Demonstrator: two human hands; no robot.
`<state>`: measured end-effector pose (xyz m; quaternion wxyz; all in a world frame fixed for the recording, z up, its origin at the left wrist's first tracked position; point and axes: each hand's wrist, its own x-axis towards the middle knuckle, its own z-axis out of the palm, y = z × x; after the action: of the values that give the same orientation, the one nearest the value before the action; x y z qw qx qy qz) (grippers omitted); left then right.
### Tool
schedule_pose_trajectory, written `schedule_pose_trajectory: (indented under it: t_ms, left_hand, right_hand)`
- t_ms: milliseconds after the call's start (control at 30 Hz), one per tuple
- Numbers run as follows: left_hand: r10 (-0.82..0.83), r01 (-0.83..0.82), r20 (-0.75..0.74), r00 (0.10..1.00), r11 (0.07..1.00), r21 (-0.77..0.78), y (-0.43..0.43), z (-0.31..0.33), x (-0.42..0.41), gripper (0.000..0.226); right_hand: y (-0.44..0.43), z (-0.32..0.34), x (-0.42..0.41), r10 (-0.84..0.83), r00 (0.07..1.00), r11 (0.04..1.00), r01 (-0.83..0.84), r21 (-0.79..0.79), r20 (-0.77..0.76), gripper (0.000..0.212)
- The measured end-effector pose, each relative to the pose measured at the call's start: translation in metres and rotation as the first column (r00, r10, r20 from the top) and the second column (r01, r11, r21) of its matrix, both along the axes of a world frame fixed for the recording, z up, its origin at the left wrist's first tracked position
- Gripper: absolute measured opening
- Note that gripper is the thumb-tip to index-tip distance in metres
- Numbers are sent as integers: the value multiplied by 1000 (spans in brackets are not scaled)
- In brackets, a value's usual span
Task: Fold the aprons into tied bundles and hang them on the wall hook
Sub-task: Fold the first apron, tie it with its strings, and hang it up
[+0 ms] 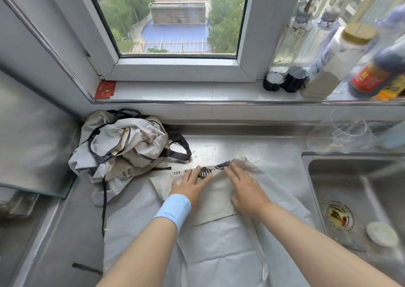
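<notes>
A pale grey apron lies spread flat on the steel counter in front of me, its beige upper part with a dark print folded down toward me. My left hand, with a blue wristband, presses flat on the folded part. Beside it, my right hand lies flat on the same fold with straight fingers. A crumpled heap of further aprons with dark straps sits at the back left of the counter. No wall hook is in view.
A steel sink with a drain strainer lies to the right. Clear glasses stand behind it. Bottles and jars line the window sill. A glass-topped stove is at the left.
</notes>
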<state>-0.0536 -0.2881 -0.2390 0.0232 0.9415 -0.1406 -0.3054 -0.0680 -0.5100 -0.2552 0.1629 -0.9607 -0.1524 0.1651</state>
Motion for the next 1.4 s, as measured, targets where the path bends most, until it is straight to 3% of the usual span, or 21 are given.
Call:
schedule_pose_trajectory:
  t_ms: [67,200,267,333,433,500,533,667,767,900,1000,1067,1100,1167,1233,1333,1400]
  left_hand:
    - [-42,45,-64,997,998,44,6,-5,-8,94]
    - [-103,109,-64,993,989,99,9,5,-1,73]
    - [-51,49,27,998,997,58,2,10,7,49]
    - [10,-7,157,988,1000,-22,-10,10,13,30]
    - [121,-74,253,960,980,-187,-31,12,21,23]
    - [208,-141,223,952,949,-283,-44,16,28,39]
    - [244,-181,184,952,936,-302,-47,18,33,49]
    - [132,-122,52,990,978,-168,-57,22,56,71]
    - [126,-129,-39,991,987,-90,-55,23,67,49]
    - [166,-190,-140,976,966,-175,-44,27,67,5]
    - [158,-179,-135,978,970,-162,-42,33,70,18]
    - [144,-149,-58,988,983,-103,-40,36,72,34]
    - [143,-140,28,989,986,-85,-39,35,71,44]
    - [152,-123,232,961,983,-135,-38,28,64,59]
    - [208,-123,347,914,960,-253,-40,20,50,57]
    - [122,-57,385,915,983,-176,-44,3,19,45]
    - [105,-81,302,948,993,-91,-41,-12,-3,59]
  right_hand:
    - [-10,-1,0,-42,997,997,37,74,61,84]
    - [-27,2,26,-320,921,945,295,141,220,58]
    - [-35,4,45,-326,932,945,324,37,155,65]
    - [-40,7,62,-249,967,966,251,-53,52,67]
    - [-37,17,79,-161,983,987,158,-41,-86,48]
    - [-34,24,86,-151,981,989,150,-16,-121,19]
    - [-35,26,89,-164,978,986,167,11,-126,14]
    - [-41,38,92,-219,951,949,260,178,-219,21]
    - [-51,49,91,-209,918,905,312,288,-338,23]
    - [-67,65,89,-194,877,827,387,407,-439,11]
    - [-66,69,88,-272,852,749,479,458,-446,8]
    - [-62,63,91,-381,858,750,505,428,-345,13]
    - [-62,60,93,-433,872,798,489,353,-228,19]
    - [-60,52,94,-378,923,925,373,68,77,41]
    - [-52,46,84,-283,930,948,308,-78,235,62]
    - [-29,36,59,-137,932,990,142,8,335,66]
    - [-13,22,42,-27,972,998,12,64,232,60]
